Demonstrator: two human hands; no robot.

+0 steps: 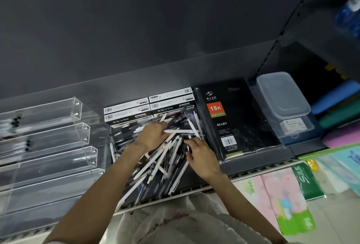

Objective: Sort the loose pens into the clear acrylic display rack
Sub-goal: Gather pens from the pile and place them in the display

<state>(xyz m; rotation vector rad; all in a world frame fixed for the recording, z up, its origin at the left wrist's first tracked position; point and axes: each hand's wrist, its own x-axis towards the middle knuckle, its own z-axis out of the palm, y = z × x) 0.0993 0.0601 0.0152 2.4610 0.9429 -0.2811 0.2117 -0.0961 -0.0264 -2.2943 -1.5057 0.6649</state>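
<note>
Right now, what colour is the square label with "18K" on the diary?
Orange with white lettering, on the black diary; clearest in the head view.

A heap of loose pens (155, 162) lies on a dark shelf (253, 163). The left hand (152, 136) rests on the heap's far part, fingers curled among pens. The right hand (200, 156) pinches pens at the heap's right edge. The clear acrylic rack (48, 146) stands to the left, a few pens in its upper troughs. Pen boxes (150, 105) sit behind the heap, a black diary (233, 123) to its right.

Dark grey shelf (253, 163) — matching back wall (136, 19).
</note>
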